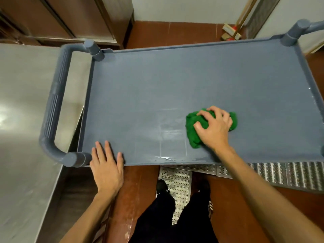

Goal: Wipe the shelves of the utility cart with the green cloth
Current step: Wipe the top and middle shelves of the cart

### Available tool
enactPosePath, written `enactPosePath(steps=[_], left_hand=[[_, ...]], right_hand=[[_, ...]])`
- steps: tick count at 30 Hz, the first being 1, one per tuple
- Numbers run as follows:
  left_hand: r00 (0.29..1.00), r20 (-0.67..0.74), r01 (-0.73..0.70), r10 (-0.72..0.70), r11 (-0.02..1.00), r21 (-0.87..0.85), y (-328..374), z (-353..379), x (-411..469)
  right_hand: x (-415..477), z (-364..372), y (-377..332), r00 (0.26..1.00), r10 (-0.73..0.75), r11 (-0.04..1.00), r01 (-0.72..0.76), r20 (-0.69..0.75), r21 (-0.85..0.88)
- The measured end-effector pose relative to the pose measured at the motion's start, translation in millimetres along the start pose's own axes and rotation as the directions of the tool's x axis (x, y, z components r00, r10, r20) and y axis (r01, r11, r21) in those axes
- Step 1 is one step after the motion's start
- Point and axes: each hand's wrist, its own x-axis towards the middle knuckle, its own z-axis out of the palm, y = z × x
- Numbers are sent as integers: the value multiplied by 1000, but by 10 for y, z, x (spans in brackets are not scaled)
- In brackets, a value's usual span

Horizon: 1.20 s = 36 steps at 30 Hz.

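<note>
The grey plastic utility cart's top shelf fills the middle of the head view, with a raised rim and a handle at its left end. A bunched green cloth lies on the shelf near the front, right of centre. My right hand presses down on the cloth with fingers spread over it. My left hand rests flat on the shelf's front rim near the left corner, holding nothing. Wet streaks show on the shelf left of the cloth. Lower shelves are hidden.
A stainless steel counter stands close on the left of the cart. Metal floor grating runs under the cart's front edge, beside my feet. A broom leans on the back wall. Steel cabinets are at the back left.
</note>
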Motion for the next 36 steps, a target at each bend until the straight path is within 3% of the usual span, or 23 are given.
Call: enactPosePath(steps=[6, 13, 20, 24, 27, 33, 36], left_hand=[[1000, 4, 25, -25, 1000, 14, 25, 7, 5], [1000, -12, -5, 5, 1000, -1, -18, 48, -3], [1000, 6, -27, 27, 1000, -7, 83, -46, -24], [964, -4, -264, 266, 958, -112, 893, -74, -106], [940, 37, -329, 339, 930, -164, 1384, 33, -264], [891, 61, -448, 451, 893, -48, 1299, 160, -300], [894, 87, -440, 440, 898, -24, 1314, 169, -281]], right_hand=[[-892, 554, -1216, 914, -297, 955, 289, 276, 70], [-821, 557, -1219, 853, -366, 930, 340, 372, 135], [-675, 435, -891, 902, -330, 940, 286, 279, 187], [-673, 351, -784, 908, -333, 941, 304, 253, 147], [-707, 225, -568, 914, -333, 942, 313, 230, 121], [-752, -91, -5, 949, -263, 962, 245, 175, 118], [-702, -260, 278, 957, -242, 968, 228, 160, 102]])
